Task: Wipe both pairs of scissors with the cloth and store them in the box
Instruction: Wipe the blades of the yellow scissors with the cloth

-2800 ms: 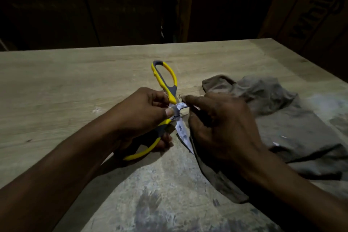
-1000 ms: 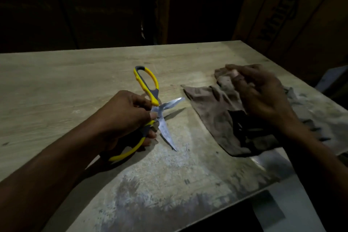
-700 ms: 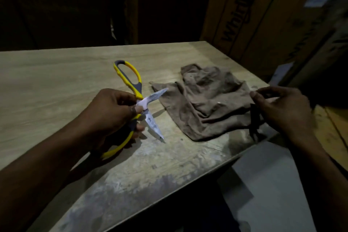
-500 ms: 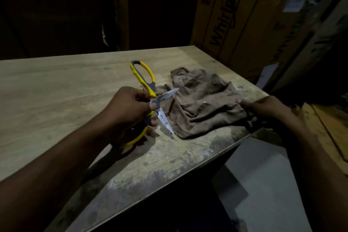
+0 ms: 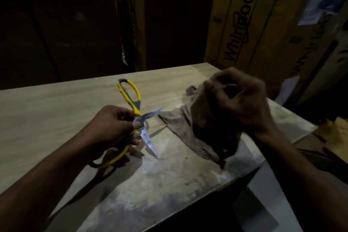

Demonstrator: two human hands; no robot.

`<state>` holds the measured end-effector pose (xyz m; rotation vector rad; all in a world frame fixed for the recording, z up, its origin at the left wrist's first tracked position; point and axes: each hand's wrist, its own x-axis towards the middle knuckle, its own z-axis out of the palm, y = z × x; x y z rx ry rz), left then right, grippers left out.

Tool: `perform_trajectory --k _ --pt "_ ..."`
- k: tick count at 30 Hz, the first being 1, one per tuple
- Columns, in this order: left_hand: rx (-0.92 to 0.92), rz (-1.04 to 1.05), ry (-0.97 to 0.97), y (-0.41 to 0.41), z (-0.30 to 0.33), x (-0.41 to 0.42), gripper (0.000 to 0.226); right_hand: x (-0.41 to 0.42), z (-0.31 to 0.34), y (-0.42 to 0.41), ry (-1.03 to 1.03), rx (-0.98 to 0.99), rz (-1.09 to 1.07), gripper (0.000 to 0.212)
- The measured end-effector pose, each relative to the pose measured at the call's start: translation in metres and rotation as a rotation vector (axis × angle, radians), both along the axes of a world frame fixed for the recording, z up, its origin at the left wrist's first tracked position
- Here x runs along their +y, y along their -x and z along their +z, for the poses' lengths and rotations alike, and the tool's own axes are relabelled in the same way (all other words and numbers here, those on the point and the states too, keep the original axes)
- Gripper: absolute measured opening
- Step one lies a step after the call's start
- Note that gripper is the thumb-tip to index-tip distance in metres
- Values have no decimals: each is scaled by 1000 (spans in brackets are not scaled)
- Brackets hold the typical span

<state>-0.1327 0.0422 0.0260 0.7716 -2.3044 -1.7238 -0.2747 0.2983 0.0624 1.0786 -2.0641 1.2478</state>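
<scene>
Yellow-handled scissors (image 5: 131, 98) are spread wide apart above the wooden table (image 5: 47, 111). My left hand (image 5: 111, 128) grips them at the pivot and lower handle; one blade points right, the other down toward the table. A dirty brown cloth (image 5: 180, 124) lies to the right of the blades. My right hand (image 5: 237, 100) is clenched on the cloth's right part and holds it lifted off the table, blurred. The second pair of scissors and the storage box are out of sight.
The table's right edge and near corner (image 5: 244, 173) lie just under the cloth, with grey floor (image 5: 267, 194) below. Tall cardboard cartons (image 5: 254, 24) stand behind the table on the right. The background on the left is dark.
My right hand came back from the table's right edge, rose and closed on the cloth, lifting part of it. My left hand kept the spread scissors in about the same place.
</scene>
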Motion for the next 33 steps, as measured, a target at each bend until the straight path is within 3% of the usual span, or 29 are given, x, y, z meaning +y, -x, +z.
perform_trajectory --k 7,15,18,22,24,26,30,33 --pt "-47 -110 181 -29 -7 -28 23 -101 -86 -57 -402 -3 248 49" --pt "-100 -102 75 -35 -11 -31 12 -121 -114 -74 -791 226 -17 81" --pt "-126 -68 62 -35 -14 -28 8 -119 -109 -66 -837 177 -147 79" --pt "-102 -59 75 -34 -16 -29 14 -127 -106 -90 -879 164 -41 64" --pt "-102 -59 97 -36 -16 -28 14 -126 -102 -82 -858 160 -102 62" --pt "-104 -51 104 -38 -15 -27 13 -121 -97 -71 -838 114 -183 65" --pt "-91 -59 153 -38 -12 -24 12 -121 -99 -86 -899 121 -66 67" --pt "-87 -51 167 -41 -13 -23 10 -118 -96 -74 -869 87 -138 64"
